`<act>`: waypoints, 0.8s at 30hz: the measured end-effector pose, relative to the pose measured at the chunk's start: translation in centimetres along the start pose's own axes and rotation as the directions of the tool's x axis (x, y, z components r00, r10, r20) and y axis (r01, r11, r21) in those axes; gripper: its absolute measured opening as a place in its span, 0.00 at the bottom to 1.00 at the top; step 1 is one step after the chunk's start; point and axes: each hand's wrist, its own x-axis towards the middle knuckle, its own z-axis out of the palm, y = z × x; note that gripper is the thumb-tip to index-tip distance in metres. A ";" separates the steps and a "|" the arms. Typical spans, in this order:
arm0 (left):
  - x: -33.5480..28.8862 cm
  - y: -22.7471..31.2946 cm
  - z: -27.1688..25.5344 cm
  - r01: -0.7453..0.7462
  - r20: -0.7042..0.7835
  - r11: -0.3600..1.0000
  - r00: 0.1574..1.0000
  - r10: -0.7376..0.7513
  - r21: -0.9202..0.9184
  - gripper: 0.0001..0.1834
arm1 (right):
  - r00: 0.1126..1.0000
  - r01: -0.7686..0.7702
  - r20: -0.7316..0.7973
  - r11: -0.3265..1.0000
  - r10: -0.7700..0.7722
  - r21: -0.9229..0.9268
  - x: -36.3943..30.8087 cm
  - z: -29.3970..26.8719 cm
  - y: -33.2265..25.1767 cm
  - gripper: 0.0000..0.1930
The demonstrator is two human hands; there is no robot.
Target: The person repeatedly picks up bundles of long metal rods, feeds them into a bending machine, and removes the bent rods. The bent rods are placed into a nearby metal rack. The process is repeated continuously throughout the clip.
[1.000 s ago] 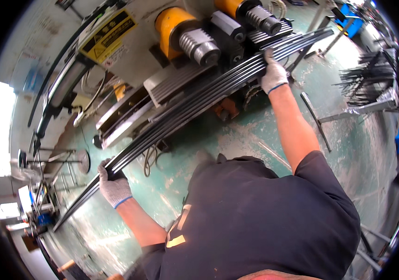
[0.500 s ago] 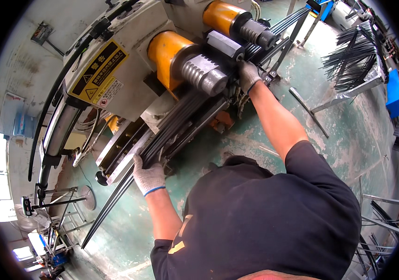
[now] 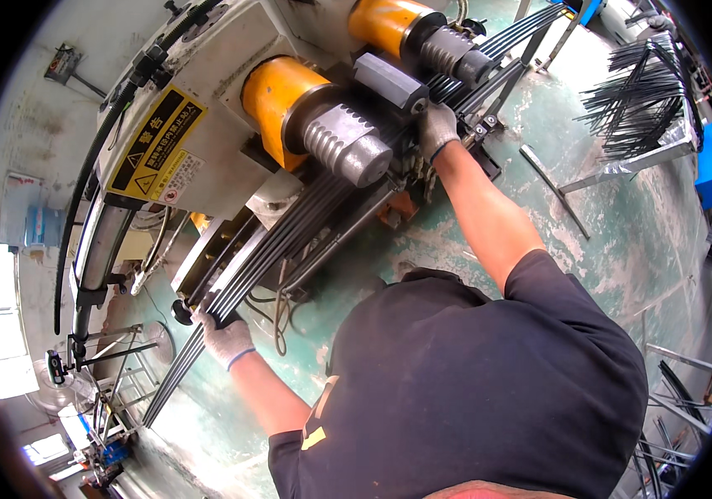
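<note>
A bundle of long, thin black metal rods (image 3: 249, 270) runs slantwise through a bending machine, from lower left to upper right. My left hand (image 3: 228, 339), in a white knit glove with a blue cuff, is closed round the rods at their lower-left stretch. My right hand (image 3: 437, 130), gloved the same way, curls onto the bundle beside a grey hexagonal block (image 3: 391, 81); its fingertips are partly hidden in shadow. Between my hands, the rods pass below a ridged steel spindle (image 3: 346, 143) with an orange collar (image 3: 281, 96).
A second orange-collared spindle (image 3: 456, 51) sits farther right. A warning label (image 3: 159, 141) marks the machine housing. At the far right, a metal rack (image 3: 622, 170) bears many black rods. A floor fan (image 3: 56, 387) stands at left.
My left hand has slid down and left along the rods, away from the spindle. My right hand stays beside the hexagonal block. The view has shifted slightly.
</note>
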 end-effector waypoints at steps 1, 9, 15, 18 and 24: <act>-0.5 -1.3 1.6 0.010 -0.086 0.999 0.996 -0.014 -0.038 0.18 | 0.998 0.063 0.003 0.998 -0.063 -0.030 0.8 -0.6 1.2 0.18; -3.5 -5.1 8.0 0.100 -0.180 0.978 0.974 -0.134 -0.185 0.22 | 0.992 0.112 0.065 0.991 -0.107 -0.069 -5.0 -2.5 -0.1 0.28; -0.7 -1.6 2.1 -0.058 -0.222 0.997 0.974 0.044 -0.057 0.20 | 0.883 -0.148 0.463 0.889 -0.079 0.434 -1.2 -13.0 6.8 0.24; -1.4 -3.6 3.0 -0.053 -0.154 0.998 0.987 0.049 -0.025 0.20 | 0.924 -0.254 0.370 0.874 0.093 0.415 -2.5 -14.2 7.0 0.24; -2.2 -5.8 5.8 -0.073 -0.208 0.997 0.976 0.066 -0.028 0.19 | 0.957 -0.230 0.211 0.963 0.197 0.142 -4.7 -13.5 7.4 0.24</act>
